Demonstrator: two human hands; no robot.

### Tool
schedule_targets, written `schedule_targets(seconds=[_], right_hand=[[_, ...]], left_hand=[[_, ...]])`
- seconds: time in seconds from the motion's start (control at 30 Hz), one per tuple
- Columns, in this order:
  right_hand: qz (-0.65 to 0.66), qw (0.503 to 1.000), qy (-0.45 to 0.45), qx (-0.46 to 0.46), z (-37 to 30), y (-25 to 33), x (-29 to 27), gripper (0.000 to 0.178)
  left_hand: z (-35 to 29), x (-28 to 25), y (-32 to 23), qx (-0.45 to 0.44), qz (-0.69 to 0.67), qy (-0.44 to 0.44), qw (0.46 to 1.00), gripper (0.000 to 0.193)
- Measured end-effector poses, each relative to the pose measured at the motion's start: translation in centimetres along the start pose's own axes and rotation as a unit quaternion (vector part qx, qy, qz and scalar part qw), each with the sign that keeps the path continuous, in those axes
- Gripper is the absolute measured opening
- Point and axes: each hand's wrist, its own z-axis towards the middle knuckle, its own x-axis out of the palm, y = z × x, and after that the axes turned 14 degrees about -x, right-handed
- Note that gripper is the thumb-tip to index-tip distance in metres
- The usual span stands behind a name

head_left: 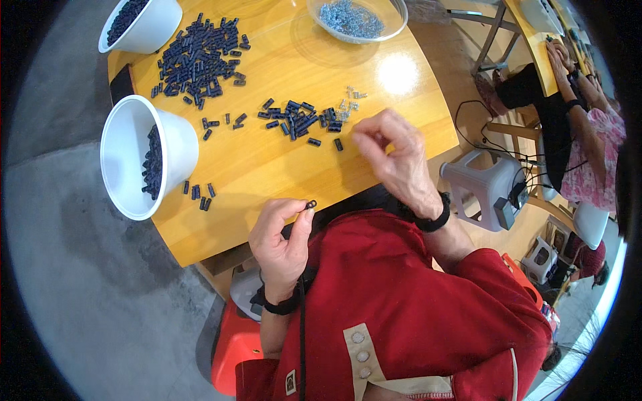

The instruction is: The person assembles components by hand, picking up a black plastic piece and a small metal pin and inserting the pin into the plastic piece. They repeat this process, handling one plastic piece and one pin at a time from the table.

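Note:
My left hand (281,234) pinches a small black plastic piece (311,204) between thumb and forefinger, just off the table's near edge; round openings show in its end. My right hand (394,152) is raised over the near right edge of the table, its fingers curled and thumb drawn in. Whether something tiny sits in those fingertips is hidden. Beyond it, small silvery pieces like springs (353,100) lie beside a loose group of black plastic pieces (301,120).
A large pile of black pieces (200,60) covers the table's far left. White tubs (180,140) of black pieces stand on the left side. A clear bowl (401,17) of small bluish-silver pieces sits at the far edge. To the right are a grey stool (475,177) and another person (595,144).

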Motion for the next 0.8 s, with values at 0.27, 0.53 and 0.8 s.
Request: schedule_targets(seconds=[0.27,0.53,0.8], right_hand=[[-0.174,0.976,0.006,-0.131,1.7,-3.5,-0.6,0.012],[-0.197,0.969,0.039,-0.143,1.5,-3.4,-0.5,0.010],[-0.083,0.996,0.025,-0.037,0.5,-2.7,-1.3,0.011]], left_hand=[[0.7,-0.4,-0.1,0.004,0.023,-0.011,1.000,0.014],[0.6,-0.5,0.0,0.002,0.025,-0.019,1.000,0.014],[0.1,-0.6,-0.2,0.003,0.027,-0.019,0.999,0.013]])
